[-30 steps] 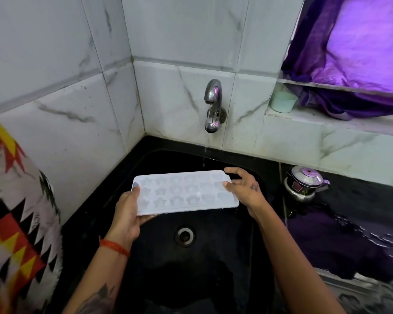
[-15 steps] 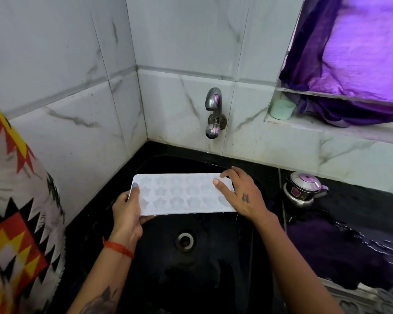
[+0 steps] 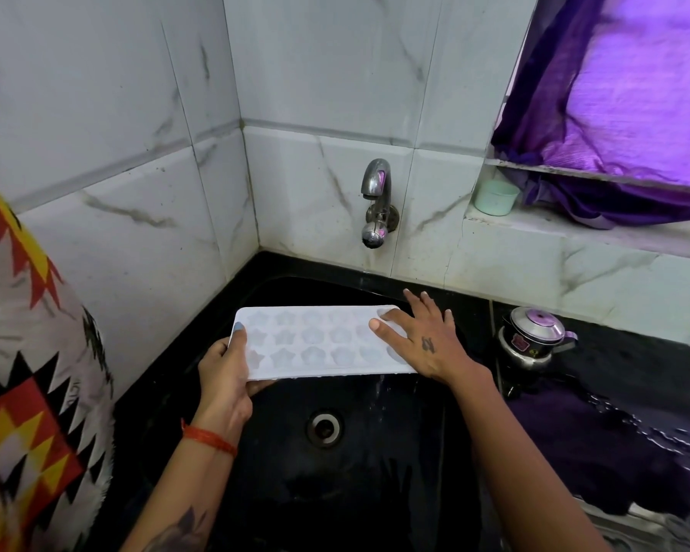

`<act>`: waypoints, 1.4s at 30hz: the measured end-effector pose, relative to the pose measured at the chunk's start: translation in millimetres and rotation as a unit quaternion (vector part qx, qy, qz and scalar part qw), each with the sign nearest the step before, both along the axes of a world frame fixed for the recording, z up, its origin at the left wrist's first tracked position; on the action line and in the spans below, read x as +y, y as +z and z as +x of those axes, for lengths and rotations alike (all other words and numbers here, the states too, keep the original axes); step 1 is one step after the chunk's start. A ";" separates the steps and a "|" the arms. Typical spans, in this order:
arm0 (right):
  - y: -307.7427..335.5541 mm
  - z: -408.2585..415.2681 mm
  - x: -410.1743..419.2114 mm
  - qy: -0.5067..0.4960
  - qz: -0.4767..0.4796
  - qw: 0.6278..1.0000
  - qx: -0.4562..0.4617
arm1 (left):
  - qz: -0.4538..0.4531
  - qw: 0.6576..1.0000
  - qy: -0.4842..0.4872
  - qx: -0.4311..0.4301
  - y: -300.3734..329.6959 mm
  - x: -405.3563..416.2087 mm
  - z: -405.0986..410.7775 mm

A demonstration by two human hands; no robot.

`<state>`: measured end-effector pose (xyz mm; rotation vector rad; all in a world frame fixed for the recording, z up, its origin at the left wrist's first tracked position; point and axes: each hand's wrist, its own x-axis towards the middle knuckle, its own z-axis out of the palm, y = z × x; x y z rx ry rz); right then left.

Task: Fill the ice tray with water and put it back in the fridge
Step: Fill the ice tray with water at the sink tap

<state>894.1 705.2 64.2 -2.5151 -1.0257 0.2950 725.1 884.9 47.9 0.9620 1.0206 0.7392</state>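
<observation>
**Ice tray over sink basin, both hands on it**

Black sink [image 3: 375,492] set into a tiled corner: wall close on the left, back wall just behind, tap [image 3: 376,201] mounted on the back wall above and behind the tray. Open basin below and toward the camera, drain [image 3: 324,428] near its middle. Counter to the right wet, with a small steel kettle [image 3: 532,340] near the sink edge. Pale green cup [image 3: 496,198] on the ledge above, beside purple cloth [image 3: 634,113].

White ice tray [image 3: 315,342] held level above the basin, cavities facing up, star and rounded shapes visible. Long axis left to right, roughly parallel to the back wall. Far long edge near the sink's back rim; near edge over open basin. Water level in the cavities not readable.

Left hand [image 3: 228,376] gripping the tray's left end, thumb on top, fingers curled beneath; orange thread at the wrist. Right hand [image 3: 423,344] lying flat on the tray's right end, palm down, fingers straight and spread, covering that corner. Both forearms reaching in from the bottom of the view.
</observation>
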 end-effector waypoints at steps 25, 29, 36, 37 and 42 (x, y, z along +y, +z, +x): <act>4.9 -0.9 -2.6 0.000 -0.011 1.000 0.010 | -0.016 1.000 -0.009 -0.016 -2.7 3.5 1.7; 5.3 -0.7 -4.1 0.002 -0.011 1.000 0.001 | -0.011 1.000 -0.008 -0.019 -1.9 3.1 2.1; 4.6 -1.0 -4.7 -0.006 -0.019 1.000 -0.010 | -0.010 1.000 -0.009 -0.017 -0.6 1.1 2.2; 4.5 -1.2 -4.9 -0.008 -0.021 1.000 -0.009 | -0.010 1.000 -0.010 -0.016 -0.9 1.3 2.2; 4.7 -2.4 -5.0 -0.007 -0.016 1.000 0.005 | -0.015 1.000 -0.011 -0.015 -3.2 2.7 2.6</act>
